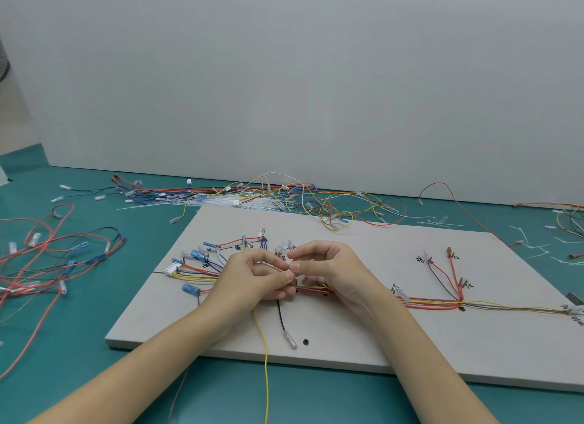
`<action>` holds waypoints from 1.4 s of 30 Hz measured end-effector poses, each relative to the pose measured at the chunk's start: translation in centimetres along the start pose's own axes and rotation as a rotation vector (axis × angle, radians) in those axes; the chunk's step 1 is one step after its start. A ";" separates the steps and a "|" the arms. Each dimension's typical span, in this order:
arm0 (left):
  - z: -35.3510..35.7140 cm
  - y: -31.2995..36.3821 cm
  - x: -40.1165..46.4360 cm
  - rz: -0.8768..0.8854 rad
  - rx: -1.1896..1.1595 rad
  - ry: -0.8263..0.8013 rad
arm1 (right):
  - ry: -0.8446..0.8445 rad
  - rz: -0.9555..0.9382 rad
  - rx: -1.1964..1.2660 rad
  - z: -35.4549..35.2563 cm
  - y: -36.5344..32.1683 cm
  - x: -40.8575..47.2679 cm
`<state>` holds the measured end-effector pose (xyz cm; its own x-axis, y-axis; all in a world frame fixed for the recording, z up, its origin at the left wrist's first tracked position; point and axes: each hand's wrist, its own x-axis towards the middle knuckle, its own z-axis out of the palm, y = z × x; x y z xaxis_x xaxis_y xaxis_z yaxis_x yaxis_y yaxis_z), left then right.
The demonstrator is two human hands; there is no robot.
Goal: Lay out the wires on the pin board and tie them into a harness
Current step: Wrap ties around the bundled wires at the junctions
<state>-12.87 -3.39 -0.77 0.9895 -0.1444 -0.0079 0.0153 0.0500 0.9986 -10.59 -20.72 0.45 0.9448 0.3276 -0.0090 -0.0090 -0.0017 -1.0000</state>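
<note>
Loose wires (47, 253) heaped at table's (79, 344) left edge. Pin board (363, 338) lies mid-table. On it, wire bundle (436, 303) runs from white connector (172, 269) near board's left edge toward right edge. Left hand (249, 276) at board centre, fingers curled, pinching something small above bundle; item too small to tell. Right hand (328, 270) just beside, thumb and forefinger pinching same spot. More wires (284, 196) along board's far edge.

Bare pin board (363, 338) lay open along its near edge and its far right corner; loose wires (284, 196) crowded the far edge; another tangle (47, 259) blocked the table (94, 376) at left; cable ties (537, 246) littered the right.
</note>
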 end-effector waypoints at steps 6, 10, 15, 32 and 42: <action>0.0 0.1 0.0 0.003 0.002 -0.004 | 0.009 -0.001 0.007 0.3 -0.1 -0.1; 0.0 0.1 0.0 -0.006 0.000 -0.009 | 0.026 0.001 0.002 0.4 -0.2 -0.1; 0.1 0.3 0.0 -0.035 -0.014 -0.004 | 0.042 -0.002 0.021 0.4 -0.2 -0.2; 0.1 0.8 0.0 -0.118 -0.024 -0.010 | 0.038 -0.054 -0.013 0.5 -0.4 -0.2; -0.1 0.6 0.1 -0.091 0.044 -0.051 | 0.058 -0.103 -0.060 0.6 -0.5 -0.1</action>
<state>-12.73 -3.29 -0.23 0.9758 -0.1961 -0.0970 0.0970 -0.0093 0.9952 -10.89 -20.17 0.95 0.9572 0.2735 0.0950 0.1067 -0.0283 -0.9939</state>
